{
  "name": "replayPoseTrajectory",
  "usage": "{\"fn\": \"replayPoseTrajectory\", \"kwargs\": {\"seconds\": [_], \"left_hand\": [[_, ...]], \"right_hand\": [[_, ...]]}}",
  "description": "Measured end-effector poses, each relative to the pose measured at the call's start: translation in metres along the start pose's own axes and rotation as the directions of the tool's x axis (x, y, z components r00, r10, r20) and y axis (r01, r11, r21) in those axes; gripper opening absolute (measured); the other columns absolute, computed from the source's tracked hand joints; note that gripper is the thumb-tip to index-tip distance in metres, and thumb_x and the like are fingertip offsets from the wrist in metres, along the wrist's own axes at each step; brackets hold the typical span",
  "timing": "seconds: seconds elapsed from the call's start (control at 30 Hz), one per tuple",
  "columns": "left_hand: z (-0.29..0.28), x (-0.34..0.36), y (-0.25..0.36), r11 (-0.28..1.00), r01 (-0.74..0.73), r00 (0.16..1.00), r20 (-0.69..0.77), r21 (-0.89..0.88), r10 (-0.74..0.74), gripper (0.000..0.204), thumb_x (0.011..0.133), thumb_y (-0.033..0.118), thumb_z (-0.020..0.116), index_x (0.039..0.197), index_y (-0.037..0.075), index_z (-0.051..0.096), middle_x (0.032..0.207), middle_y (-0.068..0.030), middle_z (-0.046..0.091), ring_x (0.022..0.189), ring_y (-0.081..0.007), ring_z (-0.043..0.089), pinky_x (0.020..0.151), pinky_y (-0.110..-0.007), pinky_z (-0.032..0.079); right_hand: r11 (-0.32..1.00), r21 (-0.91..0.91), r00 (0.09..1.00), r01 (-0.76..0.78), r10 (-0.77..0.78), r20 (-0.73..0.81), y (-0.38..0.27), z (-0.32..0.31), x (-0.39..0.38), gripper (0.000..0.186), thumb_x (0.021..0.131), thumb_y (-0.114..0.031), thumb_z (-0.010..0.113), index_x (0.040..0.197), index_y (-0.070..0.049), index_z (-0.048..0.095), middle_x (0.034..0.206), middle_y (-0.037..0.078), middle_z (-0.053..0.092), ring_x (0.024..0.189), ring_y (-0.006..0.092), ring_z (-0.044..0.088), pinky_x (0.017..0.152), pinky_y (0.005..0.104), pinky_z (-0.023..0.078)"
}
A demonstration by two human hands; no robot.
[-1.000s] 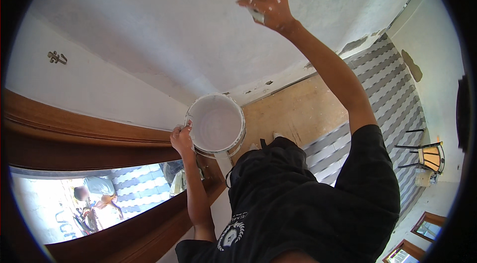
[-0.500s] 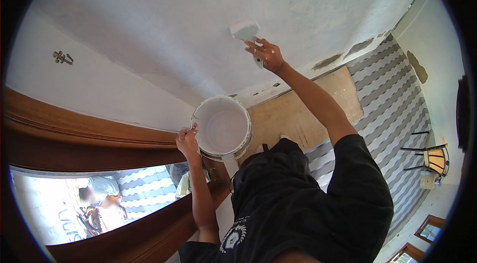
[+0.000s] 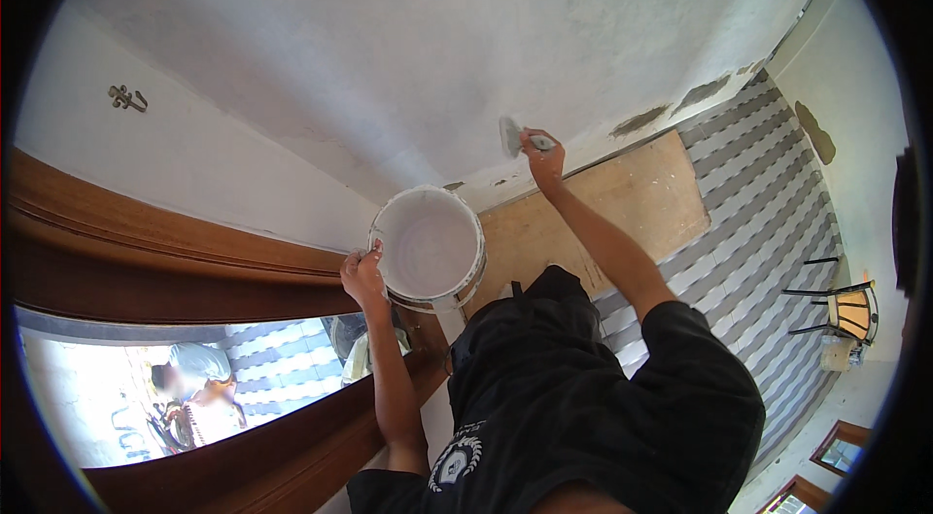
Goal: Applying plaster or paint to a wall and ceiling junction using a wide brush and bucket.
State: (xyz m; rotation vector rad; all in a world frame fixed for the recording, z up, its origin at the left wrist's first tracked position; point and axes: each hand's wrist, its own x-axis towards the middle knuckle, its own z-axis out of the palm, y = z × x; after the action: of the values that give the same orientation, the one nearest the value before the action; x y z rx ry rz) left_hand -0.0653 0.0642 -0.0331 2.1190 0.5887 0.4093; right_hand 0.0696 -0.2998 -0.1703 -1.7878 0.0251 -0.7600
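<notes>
My left hand (image 3: 362, 278) is closed on the left edge of a white bucket (image 3: 455, 211), whose rim is smeared. Pale paste or paint coats the inside of the bucket. My right hand (image 3: 545, 160) is wrapped round the handle of a putty knife (image 3: 510, 137). The broad blade lies at the lower part of the whitish wall (image 3: 340, 57), to the right of and beyond the bucket. White specks mark the fingers of both hands. Whether the blade touches the wall, I cannot tell.
A tan board (image 3: 622, 198) lies on the striped tile floor (image 3: 753, 184). Bare grey patches (image 3: 639, 120) show low on the wall. A wooden door frame (image 3: 175, 252) runs along the left, with a person (image 3: 190, 373) beyond it. A chair (image 3: 850, 312) stands at the right; a hook (image 3: 127, 98) is on the left wall.
My right hand and the putty knife have moved down the wall and slightly right, and the blade has turned. My left hand keeps its grip on the bucket, nearly unmoved.
</notes>
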Motion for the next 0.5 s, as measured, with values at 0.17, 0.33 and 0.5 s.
{"fn": "replayPoseTrajectory", "kwargs": {"seconds": [0.17, 0.33, 0.5], "left_hand": [[-0.004, 0.002, -0.011, 0.976, -0.158, 0.986, -0.024, 0.147, 0.163, 0.049, 0.071, 0.034, 0.075, 0.063, -0.006, 0.048, 0.061, -0.0193, 0.046, 0.062, -0.036, 0.04, 0.061, -0.044, 0.038], [-0.004, 0.007, -0.024, 0.956, -0.264, 0.964, 0.074, 0.125, 0.257, 0.047, 0.073, 0.032, 0.074, 0.063, -0.006, 0.049, 0.06, -0.0178, 0.045, 0.06, -0.0339, 0.039, 0.059, -0.043, 0.038], [-0.004, 0.015, -0.026, 0.997, -0.078, 0.993, 0.089, 0.004, 0.077, 0.045, 0.074, 0.028, 0.074, 0.063, -0.007, 0.048, 0.058, -0.0169, 0.044, 0.056, -0.0301, 0.039, 0.056, -0.042, 0.037]], "right_hand": [[0.367, 0.803, 0.569, -0.47, 0.821, -0.042, 0.006, 0.024, -0.024, 0.017, 0.089, -0.01, 0.067, 0.103, -0.001, 0.062, 0.092, 0.01, 0.066, 0.077, 0.0181, 0.066, 0.068, 0.0278, 0.057], [0.297, 0.929, 0.518, -0.22, 0.843, -0.147, 0.005, 0.07, 0.001, 0.02, 0.09, -0.01, 0.065, 0.106, -0.001, 0.059, 0.091, 0.013, 0.064, 0.073, 0.021, 0.065, 0.069, 0.0291, 0.058], [0.395, 0.915, 0.537, -0.084, 0.791, -0.293, -0.059, 0.107, 0.071, 0.019, 0.083, 0.005, 0.061, 0.102, 0.001, 0.058, 0.084, 0.013, 0.061, 0.068, 0.0207, 0.063, 0.058, 0.0266, 0.053]]}}
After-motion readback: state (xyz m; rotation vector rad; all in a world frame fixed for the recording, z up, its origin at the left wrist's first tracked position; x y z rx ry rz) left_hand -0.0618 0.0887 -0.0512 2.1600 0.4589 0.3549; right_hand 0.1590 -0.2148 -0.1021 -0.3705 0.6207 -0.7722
